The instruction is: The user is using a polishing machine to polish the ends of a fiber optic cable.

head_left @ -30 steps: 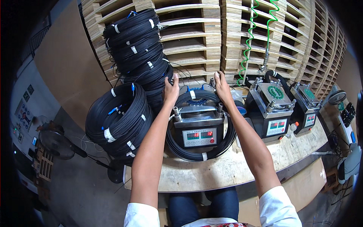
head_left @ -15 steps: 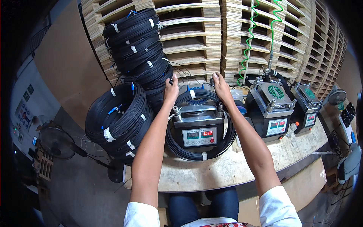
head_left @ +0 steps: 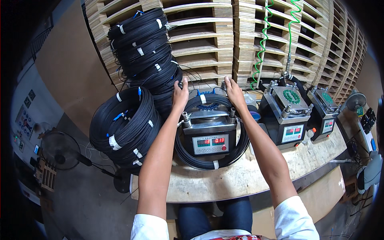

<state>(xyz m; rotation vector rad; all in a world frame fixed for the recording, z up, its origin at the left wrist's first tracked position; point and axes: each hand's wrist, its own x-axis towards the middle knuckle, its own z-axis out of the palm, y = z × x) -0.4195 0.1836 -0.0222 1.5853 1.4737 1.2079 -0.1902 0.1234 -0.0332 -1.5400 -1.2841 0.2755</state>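
A black box-shaped machine [head_left: 210, 134] with a metal top and lit red digits stands on the table before me. A coil of black cable [head_left: 188, 158], tied with white tape, lies around it. Blue connectors [head_left: 207, 93] show at the machine's far side, and a ring of dark blue parts [head_left: 208, 107] sits on its top. My left hand [head_left: 181, 95] is closed on a dark knob [head_left: 181, 85] at the far left corner. At the far right corner, my right hand [head_left: 234, 92] grips a metal knob [head_left: 224, 85]; its fingers are partly hidden.
Stacked black cable coils [head_left: 142, 48] rise at the far left, with another coil pile [head_left: 124, 128] nearer. Two similar machines [head_left: 290, 114] [head_left: 326, 112] stand at right. Behind are wooden pallets [head_left: 200, 32] and a green spiral hose [head_left: 262, 52]. A fan [head_left: 60, 150] stands left of the table.
Both hands keep their places at the far corners. On the machine's panel the left display now shows red digits, and the right one reads differently.
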